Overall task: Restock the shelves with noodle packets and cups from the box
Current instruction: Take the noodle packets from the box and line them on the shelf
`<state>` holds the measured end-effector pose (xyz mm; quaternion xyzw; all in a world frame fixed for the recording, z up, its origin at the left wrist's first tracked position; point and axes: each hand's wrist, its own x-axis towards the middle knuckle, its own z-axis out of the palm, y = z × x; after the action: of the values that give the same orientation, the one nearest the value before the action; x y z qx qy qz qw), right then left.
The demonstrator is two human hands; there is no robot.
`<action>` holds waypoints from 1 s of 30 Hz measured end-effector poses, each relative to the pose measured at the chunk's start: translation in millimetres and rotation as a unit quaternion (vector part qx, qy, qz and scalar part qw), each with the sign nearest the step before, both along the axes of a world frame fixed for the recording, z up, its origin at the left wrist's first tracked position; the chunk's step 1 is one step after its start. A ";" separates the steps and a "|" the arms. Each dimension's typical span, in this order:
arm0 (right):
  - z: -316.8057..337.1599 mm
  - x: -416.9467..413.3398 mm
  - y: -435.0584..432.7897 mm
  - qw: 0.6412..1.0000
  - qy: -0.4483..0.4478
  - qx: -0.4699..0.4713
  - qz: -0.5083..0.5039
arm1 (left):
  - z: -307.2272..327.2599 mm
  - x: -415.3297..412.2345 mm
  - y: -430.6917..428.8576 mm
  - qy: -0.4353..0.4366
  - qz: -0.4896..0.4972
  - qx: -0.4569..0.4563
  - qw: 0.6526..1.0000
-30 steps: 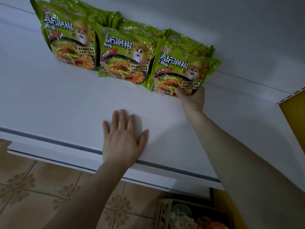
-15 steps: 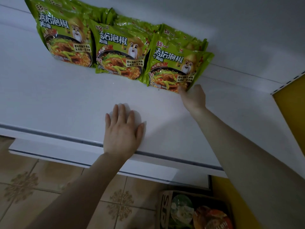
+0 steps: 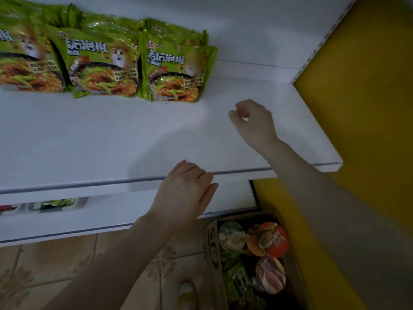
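Observation:
Green noodle packets (image 3: 176, 72) stand in rows at the back left of the white shelf (image 3: 100, 139). My right hand (image 3: 253, 121) hovers over the bare shelf to the right of the nearest packet, fingers loosely curled, holding nothing. My left hand (image 3: 185, 191) is at the shelf's front edge, fingers together and slightly bent, empty. Below on the floor, a cardboard box (image 3: 213, 249) holds noodle cups (image 3: 271, 240) and some green packets (image 3: 237, 280).
A yellow side panel (image 3: 362, 104) bounds the shelf on the right. A lower white shelf (image 3: 67, 222) juts out beneath, with some items partly visible under the upper shelf's lip. Patterned floor tiles (image 3: 55, 265) lie at the lower left. A shoe tip (image 3: 186, 291) shows by the box.
My right hand has let go of the rightmost packet and pulled back to the right. My left hand lifted off the shelf and drew back to its front edge. The view shifted down and right.

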<state>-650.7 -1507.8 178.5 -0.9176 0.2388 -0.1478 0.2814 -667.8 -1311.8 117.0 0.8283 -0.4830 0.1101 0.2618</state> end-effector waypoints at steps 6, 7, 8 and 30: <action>-2.9 -88.2 -17.1 0.996 0.027 0.009 -0.080 | -6.9 -42.9 -17.9 0.015 -0.104 0.048 0.993; -5.0 -104.6 -22.1 0.995 0.033 0.008 -0.098 | -10.6 -51.6 -23.0 0.020 -0.126 0.055 0.990; -7.8 -120.7 -27.5 0.993 0.039 0.010 -0.112 | -14.0 -61.0 -27.2 0.026 -0.145 0.065 0.987; -218.5 -393.3 -44.0 0.901 0.252 0.202 -0.291 | -166.7 -208.2 -81.7 0.096 -0.215 0.385 0.892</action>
<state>-1044.0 -1551.8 -40.0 -0.7377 0.5824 0.0639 0.3354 -876.0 -1393.5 -49.6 0.7465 -0.6264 -0.2238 -0.0147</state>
